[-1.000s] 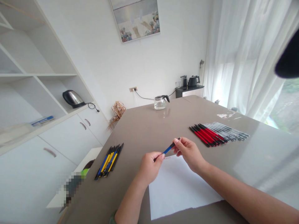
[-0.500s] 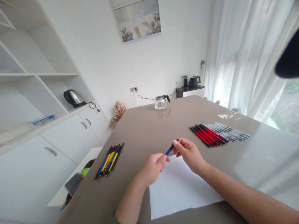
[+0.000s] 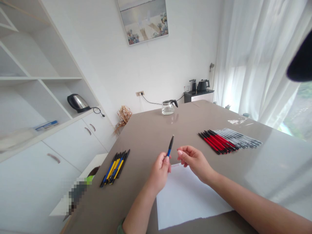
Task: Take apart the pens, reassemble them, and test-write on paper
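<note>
My left hand [image 3: 160, 169] is closed round the lower end of a blue and black pen [image 3: 170, 146], which points up and away from me. Just to its right, my right hand [image 3: 193, 159] hovers with fingers curled loosely and nothing in them, a small gap from the pen. Both hands are over the far edge of a white sheet of paper [image 3: 187, 198] lying on the brown table [image 3: 151, 130]. A bundle of blue, yellow and black pens [image 3: 115, 166] lies left of my left hand.
A row of red and black pens [image 3: 227, 139] lies on the table's right side. A glass jug [image 3: 168, 107] stands at the far edge. White shelves with a kettle [image 3: 76, 102] line the left wall. A curtained window fills the right.
My right hand let go of the pen's far end and drew slightly back. My left hand swung the pen from slanting sideways to pointing upward.
</note>
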Action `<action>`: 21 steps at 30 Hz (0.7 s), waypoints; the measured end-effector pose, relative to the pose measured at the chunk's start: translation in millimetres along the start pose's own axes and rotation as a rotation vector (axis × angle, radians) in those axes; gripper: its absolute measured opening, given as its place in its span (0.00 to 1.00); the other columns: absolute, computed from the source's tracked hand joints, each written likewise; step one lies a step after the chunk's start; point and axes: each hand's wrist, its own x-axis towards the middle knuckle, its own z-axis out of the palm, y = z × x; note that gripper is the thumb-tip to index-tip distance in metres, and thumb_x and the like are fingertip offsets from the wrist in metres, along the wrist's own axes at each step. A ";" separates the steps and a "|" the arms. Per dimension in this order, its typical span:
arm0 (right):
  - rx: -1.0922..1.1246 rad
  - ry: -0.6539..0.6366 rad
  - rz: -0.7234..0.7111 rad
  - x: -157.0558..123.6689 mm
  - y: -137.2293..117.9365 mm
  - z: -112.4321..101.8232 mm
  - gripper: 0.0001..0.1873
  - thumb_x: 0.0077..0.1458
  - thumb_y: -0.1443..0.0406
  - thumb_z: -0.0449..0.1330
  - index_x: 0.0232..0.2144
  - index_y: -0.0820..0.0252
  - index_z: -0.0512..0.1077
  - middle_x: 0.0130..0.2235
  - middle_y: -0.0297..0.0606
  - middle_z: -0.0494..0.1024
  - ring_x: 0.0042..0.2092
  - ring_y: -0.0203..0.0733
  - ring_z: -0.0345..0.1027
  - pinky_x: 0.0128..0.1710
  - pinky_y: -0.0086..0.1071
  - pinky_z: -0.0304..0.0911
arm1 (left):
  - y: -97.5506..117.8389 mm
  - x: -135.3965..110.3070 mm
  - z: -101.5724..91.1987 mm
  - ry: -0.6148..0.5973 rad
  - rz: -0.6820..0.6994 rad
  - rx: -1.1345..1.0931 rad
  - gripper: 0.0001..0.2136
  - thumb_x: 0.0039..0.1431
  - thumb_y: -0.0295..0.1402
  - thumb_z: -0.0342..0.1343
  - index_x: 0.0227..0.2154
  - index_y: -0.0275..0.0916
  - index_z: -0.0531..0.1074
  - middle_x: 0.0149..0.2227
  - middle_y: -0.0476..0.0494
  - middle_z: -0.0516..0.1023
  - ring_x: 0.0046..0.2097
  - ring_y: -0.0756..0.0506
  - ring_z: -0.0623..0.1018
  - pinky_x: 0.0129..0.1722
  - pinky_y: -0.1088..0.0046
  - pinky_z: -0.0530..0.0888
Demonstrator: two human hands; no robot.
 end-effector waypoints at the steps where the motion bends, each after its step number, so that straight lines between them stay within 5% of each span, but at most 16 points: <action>1: -0.022 -0.046 0.011 -1.1 0.0 0.7 0.16 0.44 0.54 0.55 0.29 0.61 0.66 0.25 0.34 0.69 0.24 0.32 0.60 0.23 0.27 0.57 | -0.6 0.6 -0.3 0.006 -0.027 -0.122 0.11 0.57 0.42 0.40 0.33 0.40 0.60 0.21 0.52 0.65 0.23 0.52 0.64 0.25 0.77 0.60; 5: -0.123 -0.213 0.030 -7.2 -0.7 3.2 0.14 0.45 0.55 0.55 0.27 0.61 0.67 0.25 0.34 0.70 0.26 0.33 0.61 0.24 0.27 0.58 | 1.5 1.2 -2.6 0.051 -0.031 -0.451 0.10 0.56 0.41 0.42 0.33 0.39 0.58 0.28 0.47 0.71 0.31 0.50 0.69 0.33 0.72 0.64; 12: -0.049 -0.395 0.097 -10.9 -1.6 5.2 0.13 0.46 0.58 0.55 0.29 0.62 0.68 0.26 0.36 0.72 0.25 0.32 0.62 0.23 0.27 0.58 | 6.6 -0.4 -1.1 0.018 -0.069 -0.585 0.09 0.55 0.39 0.46 0.33 0.39 0.59 0.35 0.41 0.73 0.35 0.47 0.71 0.35 0.68 0.65; 21: 0.145 -0.135 0.134 -0.3 4.0 0.4 0.12 0.44 0.58 0.57 0.27 0.63 0.69 0.19 0.29 0.64 0.20 0.29 0.57 0.21 0.26 0.57 | 3.0 8.1 -16.3 0.305 -0.005 -0.738 0.14 0.52 0.38 0.50 0.40 0.39 0.66 0.33 0.44 0.74 0.32 0.52 0.71 0.35 0.74 0.64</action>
